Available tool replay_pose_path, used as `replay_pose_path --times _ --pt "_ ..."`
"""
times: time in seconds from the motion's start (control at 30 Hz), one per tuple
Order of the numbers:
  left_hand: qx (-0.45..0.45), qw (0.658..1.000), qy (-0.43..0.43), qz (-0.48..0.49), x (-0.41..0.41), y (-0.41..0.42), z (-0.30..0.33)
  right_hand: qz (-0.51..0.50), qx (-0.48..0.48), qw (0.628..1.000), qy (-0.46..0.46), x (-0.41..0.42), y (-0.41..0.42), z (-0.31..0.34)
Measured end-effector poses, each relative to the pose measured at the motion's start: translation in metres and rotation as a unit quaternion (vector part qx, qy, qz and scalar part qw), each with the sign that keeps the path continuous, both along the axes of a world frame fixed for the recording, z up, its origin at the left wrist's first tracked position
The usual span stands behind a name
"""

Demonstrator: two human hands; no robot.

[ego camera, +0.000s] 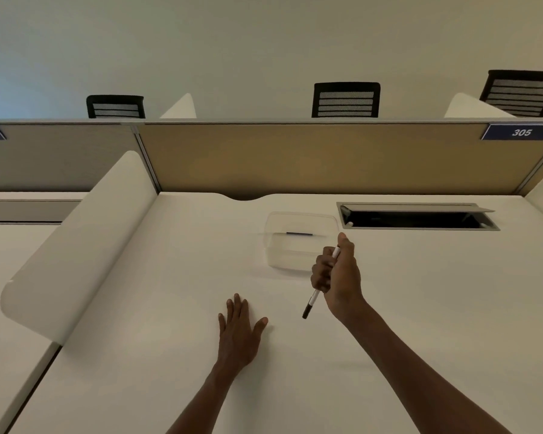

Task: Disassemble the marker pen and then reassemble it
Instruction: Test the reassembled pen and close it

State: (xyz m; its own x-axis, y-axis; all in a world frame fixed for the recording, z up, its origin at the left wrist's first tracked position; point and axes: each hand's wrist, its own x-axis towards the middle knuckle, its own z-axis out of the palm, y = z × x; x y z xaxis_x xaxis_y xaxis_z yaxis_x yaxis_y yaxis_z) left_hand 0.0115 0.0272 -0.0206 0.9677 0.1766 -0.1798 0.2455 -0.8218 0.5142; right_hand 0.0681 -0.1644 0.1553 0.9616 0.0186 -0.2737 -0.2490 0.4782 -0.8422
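A white marker pen (314,299) with a black cap at its lower end is held above the white desk (420,308). My right hand (339,277) grips its barrel in a fist, thumb up, the pen slanting down to the left with the cap end free. The pen's white upper end sticks out near my thumb. My left hand (239,330) rests flat on the desk, fingers straight and spread, holding nothing, to the left of the pen.
A clear plastic container (298,242) stands on the desk just behind my right hand. An open cable tray slot (417,217) lies at the back right. A tan partition (295,158) closes the back; a white side divider (76,239) stands on the left.
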Motion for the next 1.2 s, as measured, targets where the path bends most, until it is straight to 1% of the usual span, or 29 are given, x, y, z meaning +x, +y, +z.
replay_pose_path --times 0.1,0.17,0.23,0.27,0.33,0.37,0.43,0.5,0.57,0.6,0.63,0.7,0.8,0.87,0.97,1.03,1.13,1.2 --pt "-0.124 0.991 -0.019 0.039 0.003 -0.012 0.027 -0.007 0.061 0.998 0.008 0.003 -0.001 0.0" --pt "-0.243 0.966 -0.05 0.073 0.0 -0.024 0.052 -0.012 0.093 0.996 0.011 0.005 -0.001 0.001" --pt "-0.365 0.926 -0.056 0.081 -0.007 -0.038 0.081 -0.012 0.12 0.993 0.01 0.007 -0.002 0.003" --pt "-0.427 0.899 -0.042 0.091 -0.009 -0.043 0.092 -0.012 0.13 0.991 0.005 0.007 -0.002 0.004" --pt "-0.545 0.83 -0.012 0.114 -0.012 -0.051 0.108 -0.011 0.141 0.99 -0.005 0.007 -0.004 0.003" --pt "-0.583 0.803 -0.006 0.124 -0.013 -0.053 0.113 -0.01 0.144 0.99 -0.007 0.007 -0.005 0.003" --pt "-0.635 0.761 -0.009 0.134 -0.015 -0.056 0.12 -0.009 0.141 0.99 -0.013 0.008 -0.008 0.001" --pt "-0.661 0.736 -0.021 0.144 -0.016 -0.057 0.121 0.0 0.133 0.991 -0.023 0.009 -0.011 -0.002" --pt "-0.665 0.728 -0.04 0.163 -0.015 -0.054 0.119 0.024 0.094 0.994 -0.048 0.009 -0.017 -0.004" --pt "-0.664 0.726 -0.053 0.171 -0.015 -0.052 0.119 0.04 0.047 0.996 -0.068 0.009 -0.021 -0.006" --pt "-0.666 0.72 -0.065 0.182 -0.013 -0.05 0.118 0.058 -0.021 0.994 -0.092 0.009 -0.025 -0.008" --pt "-0.677 0.699 -0.088 0.213 -0.01 -0.042 0.116 0.093 -0.16 0.974 -0.13 0.009 -0.035 -0.012" --pt "-0.689 0.668 -0.117 0.255 -0.002 -0.03 0.117 0.167 -0.259 0.941 -0.141 0.006 -0.052 -0.014" --pt "-0.694 0.658 -0.133 0.259 0.004 -0.023 0.118 0.21 -0.324 0.911 -0.148 0.002 -0.061 -0.016" --pt "-0.698 0.66 -0.141 0.241 0.012 -0.02 0.122 0.267 -0.381 0.875 -0.137 -0.006 -0.064 -0.022" --pt "-0.694 0.67 -0.139 0.223 0.017 -0.022 0.123 0.303 -0.397 0.859 -0.116 -0.012 -0.062 -0.024" --pt "-0.681 0.693 -0.133 0.195 0.02 -0.03 0.117 0.338 -0.407 0.845 -0.076 -0.021 -0.056 -0.033" --pt "-0.658 0.719 -0.135 0.176 0.02 -0.036 0.111 0.348 -0.422 0.835 -0.056 -0.026 -0.052 -0.043"
